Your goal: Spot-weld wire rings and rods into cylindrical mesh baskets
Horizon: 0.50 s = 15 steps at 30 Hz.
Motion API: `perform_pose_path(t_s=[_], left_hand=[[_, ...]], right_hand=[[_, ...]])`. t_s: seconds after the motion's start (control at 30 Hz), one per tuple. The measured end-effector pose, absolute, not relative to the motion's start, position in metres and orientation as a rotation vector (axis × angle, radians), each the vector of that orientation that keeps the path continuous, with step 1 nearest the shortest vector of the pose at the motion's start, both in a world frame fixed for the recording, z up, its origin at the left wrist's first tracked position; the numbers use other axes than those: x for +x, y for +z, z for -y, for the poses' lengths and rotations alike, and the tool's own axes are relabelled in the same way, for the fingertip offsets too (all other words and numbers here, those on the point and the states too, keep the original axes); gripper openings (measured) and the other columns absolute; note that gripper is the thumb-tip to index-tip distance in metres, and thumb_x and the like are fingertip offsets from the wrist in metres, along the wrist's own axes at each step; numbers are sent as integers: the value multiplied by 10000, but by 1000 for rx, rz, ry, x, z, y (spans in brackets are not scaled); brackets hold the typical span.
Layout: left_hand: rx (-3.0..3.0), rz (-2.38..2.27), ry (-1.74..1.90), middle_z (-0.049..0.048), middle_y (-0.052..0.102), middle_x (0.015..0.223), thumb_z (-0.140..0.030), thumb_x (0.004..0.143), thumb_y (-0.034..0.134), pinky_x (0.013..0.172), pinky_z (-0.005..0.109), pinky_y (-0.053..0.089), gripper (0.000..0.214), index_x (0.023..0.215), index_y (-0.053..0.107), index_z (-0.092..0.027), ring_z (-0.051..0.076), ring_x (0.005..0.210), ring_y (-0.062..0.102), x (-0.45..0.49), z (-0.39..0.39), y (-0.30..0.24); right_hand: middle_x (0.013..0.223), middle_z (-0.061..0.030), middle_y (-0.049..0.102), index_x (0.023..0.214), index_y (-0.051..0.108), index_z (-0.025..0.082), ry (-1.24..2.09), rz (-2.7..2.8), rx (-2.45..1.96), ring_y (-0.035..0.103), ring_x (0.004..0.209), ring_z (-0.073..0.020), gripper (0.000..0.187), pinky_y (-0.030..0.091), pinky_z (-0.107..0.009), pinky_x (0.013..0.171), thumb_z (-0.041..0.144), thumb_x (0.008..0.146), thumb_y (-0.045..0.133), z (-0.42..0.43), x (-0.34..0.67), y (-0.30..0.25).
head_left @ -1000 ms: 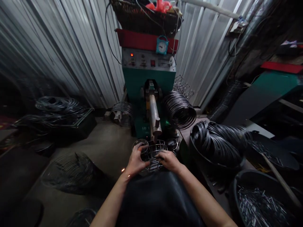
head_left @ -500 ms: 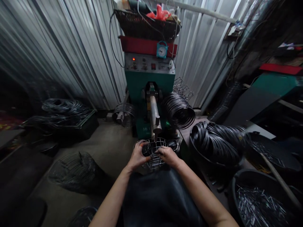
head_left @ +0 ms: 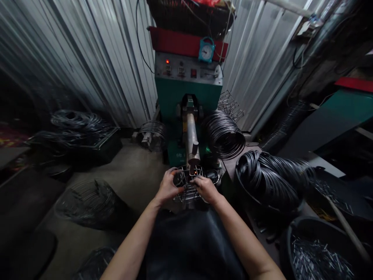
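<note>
A small round wire basket [head_left: 186, 193] sits under the tip of the arm [head_left: 192, 132] on a green spot-welding machine [head_left: 189, 91]. My left hand [head_left: 169, 187] grips the basket's left side, thumb and fingers curved around the wires, with orange wraps on some fingers. On the right, my right hand [head_left: 206, 188] pinches the basket near its wire rim, close to the arm's tip. A small orange glow shows on the wires just beside that tip. The basket's underside is hidden.
Wire-ring coils [head_left: 225, 134] hang right of the machine. Further right stand a tub of wire rings [head_left: 268, 179] and a bin of short metal pieces [head_left: 320, 256]. A wire bundle [head_left: 87, 204] stands on the floor at left, before a crate [head_left: 101, 151]. A teal clock [head_left: 206, 50] hangs on the machine.
An orange glow now shows near the arm's tip, and the basket's wires sit slightly differently beneath it. Both hands keep their hold. The view has tilted down a little.
</note>
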<state>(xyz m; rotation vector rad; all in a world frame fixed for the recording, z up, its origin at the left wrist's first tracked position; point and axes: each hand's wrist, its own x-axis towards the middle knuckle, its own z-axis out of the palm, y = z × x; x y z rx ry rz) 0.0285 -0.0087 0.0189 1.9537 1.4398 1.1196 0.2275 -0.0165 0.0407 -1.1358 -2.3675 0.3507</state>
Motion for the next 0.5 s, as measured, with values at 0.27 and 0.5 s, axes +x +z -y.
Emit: perform_pose_path(t_s=[0.27,0.5], left_hand=[[1846,-1410,1150,86,481,1218,-274,499,790,1002,442,375,634,1093,575,-220,266,1181,449,28,2,18],[1787,-1499,1073,100,465,1252,-261,509,763,1022,458,350,607,1086,582,-217,284,1199,442,26,-18,25]], right_hand=[[954,-69,622,953,638,197,404,1963,-1252,625,825,-154,149,499,-249,735,228,855,530,25,236,38],[879,-54,604,839,637,195,382,1921,-1324,604,765,-158,110,473,-251,701,187,835,527,5,233,39]])
